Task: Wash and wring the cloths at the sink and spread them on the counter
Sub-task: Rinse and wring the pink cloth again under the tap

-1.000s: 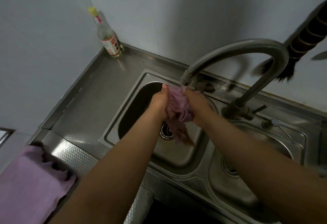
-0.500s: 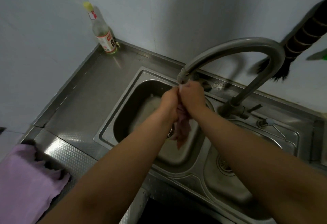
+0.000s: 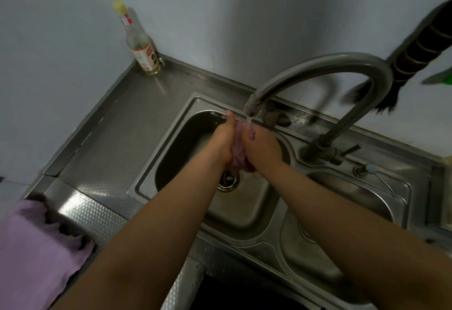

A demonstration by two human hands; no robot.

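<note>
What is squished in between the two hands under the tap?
In the head view, a wet, crumpled pink cloth is pressed between the left hand and right hand.

Two bare forearms enter from the bottom edge, no sleeves in view up to the frame edge. No watch, bracelet or ring visible on either wrist or on the fingers that show. No gloves. Left hand (image 3: 223, 142) and right hand (image 3: 263, 147) bare; fingers mostly hidden, nails too small to judge. Forearms smooth, no visible marks or tattoos. Dim lighting; upper arms, torso and clothing out of frame, so what is worn cannot be told.
</note>
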